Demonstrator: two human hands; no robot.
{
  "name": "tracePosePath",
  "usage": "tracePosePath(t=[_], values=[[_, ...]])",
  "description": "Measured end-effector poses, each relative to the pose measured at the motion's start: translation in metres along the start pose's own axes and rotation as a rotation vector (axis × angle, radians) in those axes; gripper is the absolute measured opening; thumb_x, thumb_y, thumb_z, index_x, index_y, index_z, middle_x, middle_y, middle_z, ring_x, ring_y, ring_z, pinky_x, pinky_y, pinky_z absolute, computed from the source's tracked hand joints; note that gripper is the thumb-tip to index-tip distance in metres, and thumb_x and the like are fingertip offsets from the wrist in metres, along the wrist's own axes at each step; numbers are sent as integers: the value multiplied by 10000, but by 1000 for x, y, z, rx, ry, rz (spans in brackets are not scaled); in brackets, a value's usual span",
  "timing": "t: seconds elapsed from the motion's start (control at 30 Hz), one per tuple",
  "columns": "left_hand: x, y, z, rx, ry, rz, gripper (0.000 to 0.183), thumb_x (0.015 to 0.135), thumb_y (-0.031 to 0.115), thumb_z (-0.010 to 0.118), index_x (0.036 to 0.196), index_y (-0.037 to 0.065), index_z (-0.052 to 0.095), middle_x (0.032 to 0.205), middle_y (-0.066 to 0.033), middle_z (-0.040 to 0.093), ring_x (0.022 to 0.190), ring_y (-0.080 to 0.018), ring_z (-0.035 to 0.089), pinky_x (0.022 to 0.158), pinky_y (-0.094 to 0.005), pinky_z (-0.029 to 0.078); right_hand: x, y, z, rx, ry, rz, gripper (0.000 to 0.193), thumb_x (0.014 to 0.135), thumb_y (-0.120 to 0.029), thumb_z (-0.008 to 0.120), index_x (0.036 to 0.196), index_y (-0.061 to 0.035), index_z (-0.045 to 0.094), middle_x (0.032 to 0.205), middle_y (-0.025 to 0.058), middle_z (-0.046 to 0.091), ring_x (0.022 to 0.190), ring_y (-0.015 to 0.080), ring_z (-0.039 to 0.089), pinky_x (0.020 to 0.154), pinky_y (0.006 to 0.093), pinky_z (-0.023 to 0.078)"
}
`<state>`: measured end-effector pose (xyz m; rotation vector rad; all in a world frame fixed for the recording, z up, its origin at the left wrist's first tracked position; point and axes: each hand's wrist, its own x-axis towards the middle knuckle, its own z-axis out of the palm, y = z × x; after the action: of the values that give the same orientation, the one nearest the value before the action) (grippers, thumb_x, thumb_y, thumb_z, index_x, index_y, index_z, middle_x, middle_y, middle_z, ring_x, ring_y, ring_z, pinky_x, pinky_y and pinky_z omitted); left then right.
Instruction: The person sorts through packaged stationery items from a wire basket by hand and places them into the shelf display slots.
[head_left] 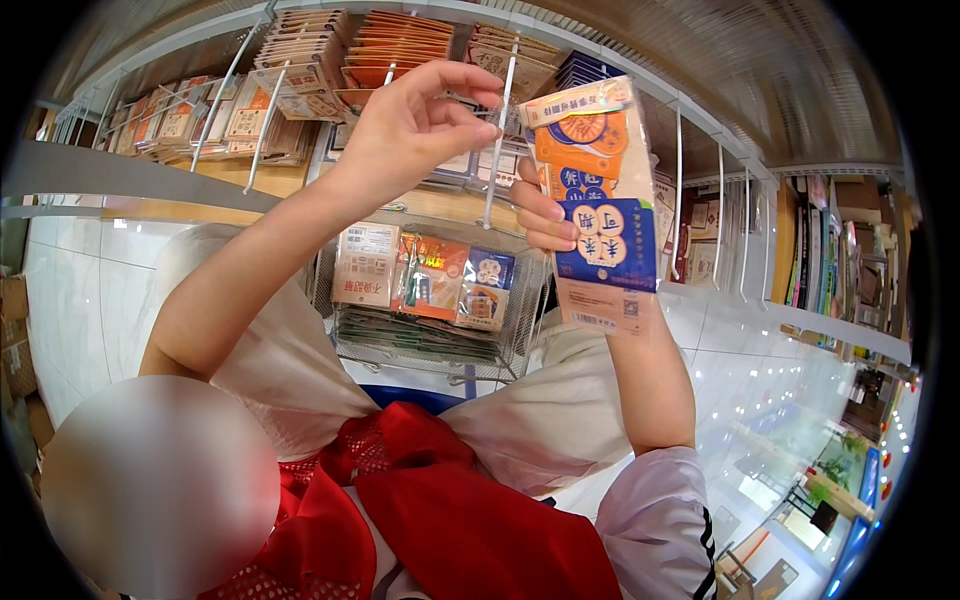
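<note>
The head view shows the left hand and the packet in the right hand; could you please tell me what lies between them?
In the head view, a white metal prong slants down between the left hand and the packet.

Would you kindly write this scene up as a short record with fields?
Left hand: raised beside a white hook; contact unclear
Right hand: holding a flat packet with a blue band
Below the hands: wire basket with several packets in it
Beyond: orange packets on the display rack
Floor: pale tiles
</note>
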<state>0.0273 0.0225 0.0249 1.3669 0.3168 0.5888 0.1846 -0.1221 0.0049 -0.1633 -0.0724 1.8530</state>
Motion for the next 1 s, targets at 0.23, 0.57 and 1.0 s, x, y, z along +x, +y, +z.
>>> tracePosePath(t=[0.23, 0.57, 1.0], values=[[0, 6, -5, 86, 28, 73, 174, 836, 64, 597, 999, 10, 568, 869, -32, 577, 806, -96, 559, 759, -244, 480, 12, -4, 21, -726, 714, -246, 320, 904, -301, 491, 947, 7, 569, 721, 33, 585, 596, 91, 540, 544, 218, 441], [-2, 4, -5, 39, 20, 51, 96, 865, 101, 572, 897, 18, 535, 825, -21, 561, 764, -91, 536, 728, -244, 455, 12, -5, 19, -1002, 881, -515, 309, 906, -287, 515, 819, 4, 574, 727, 32, 606, 587, 54, 547, 537, 203, 450], [-2, 3, -4, 144, 16, -21, 63, 847, 72, 581, 865, 24, 545, 805, 1, 551, 724, -62, 502, 670, -207, 416, 11, -11, 4, -1171, 904, -606, 330, 878, -317, 562, 727, -23, 549, 663, 13, 574, 562, 39, 483, 521, 189, 394]])
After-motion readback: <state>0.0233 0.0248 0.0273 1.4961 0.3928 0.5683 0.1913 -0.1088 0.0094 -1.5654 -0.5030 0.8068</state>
